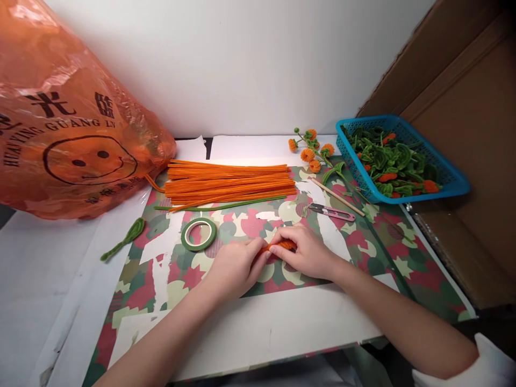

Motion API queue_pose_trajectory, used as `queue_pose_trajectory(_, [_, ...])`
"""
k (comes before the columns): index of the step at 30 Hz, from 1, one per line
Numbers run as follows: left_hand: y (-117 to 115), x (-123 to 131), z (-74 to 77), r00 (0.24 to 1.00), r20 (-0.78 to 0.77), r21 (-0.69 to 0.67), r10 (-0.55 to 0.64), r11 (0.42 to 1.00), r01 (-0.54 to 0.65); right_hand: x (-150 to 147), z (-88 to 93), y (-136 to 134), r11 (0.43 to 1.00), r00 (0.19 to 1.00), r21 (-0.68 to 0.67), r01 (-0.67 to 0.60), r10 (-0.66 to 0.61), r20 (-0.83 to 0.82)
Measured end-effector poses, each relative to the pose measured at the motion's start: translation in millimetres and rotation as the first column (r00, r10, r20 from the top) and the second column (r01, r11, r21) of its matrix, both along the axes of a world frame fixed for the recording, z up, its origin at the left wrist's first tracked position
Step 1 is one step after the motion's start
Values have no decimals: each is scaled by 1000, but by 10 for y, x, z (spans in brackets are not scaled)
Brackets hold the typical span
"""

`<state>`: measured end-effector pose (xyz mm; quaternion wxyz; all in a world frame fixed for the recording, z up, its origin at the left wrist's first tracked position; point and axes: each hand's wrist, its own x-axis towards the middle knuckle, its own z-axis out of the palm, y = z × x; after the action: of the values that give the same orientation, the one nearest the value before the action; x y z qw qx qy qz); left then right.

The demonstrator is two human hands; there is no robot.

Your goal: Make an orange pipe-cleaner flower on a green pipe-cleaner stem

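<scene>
Both hands meet over the patterned mat, pinching a coiled orange pipe cleaner (287, 245). My left hand (239, 264) is closed on its left end, and my right hand (303, 251) grips the coiled part, fingers partly covering it. Left of my hands lies a roll of green tape (199, 234). Beyond them is a thick bundle of straight orange pipe cleaners (229, 183), with a green pipe cleaner (226, 205) along its near side. Pink-handled snips (331, 212) and a thin wooden stick (337, 197) lie to the right.
At the left bulges an orange plastic bag (80, 129). A green pipe-cleaner leaf (131, 234) lies near the mat's left edge. A finished orange flower sprig (318, 156) rests at the back. The blue basket (451, 188) of green and orange pieces stands beside cardboard (459, 86).
</scene>
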<state>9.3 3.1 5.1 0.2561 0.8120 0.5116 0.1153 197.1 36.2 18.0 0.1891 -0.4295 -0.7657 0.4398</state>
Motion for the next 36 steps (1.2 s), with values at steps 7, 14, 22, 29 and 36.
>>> queue_pose_trajectory(7, [5, -7, 25, 1000, 5, -28, 12, 1000, -12, 16, -6, -4, 999, 999, -6, 37, -37, -27])
queue_pose_trajectory(14, [4, -9, -13, 1000, -17, 15, 2, 1000, -2, 9, -20, 3, 998, 998, -37, 55, -56, -29])
queue_pose_trajectory(22, [4, -3, -17, 999, -53, 66, 0, 998, 4, 14, -11, 4, 989, 998, -132, 60, -63, -17])
queue_pose_trajectory(29, [2, 1, -12, 999, -46, 24, 8, 1000, -7, 0, -8, -2, 988, 998, -147, 53, -58, -29])
queue_pose_trajectory(36, [9, 4, 0, 999, -36, -15, 8, 1000, -8, -5, -22, 9, 997, 999, -56, 45, -44, 14])
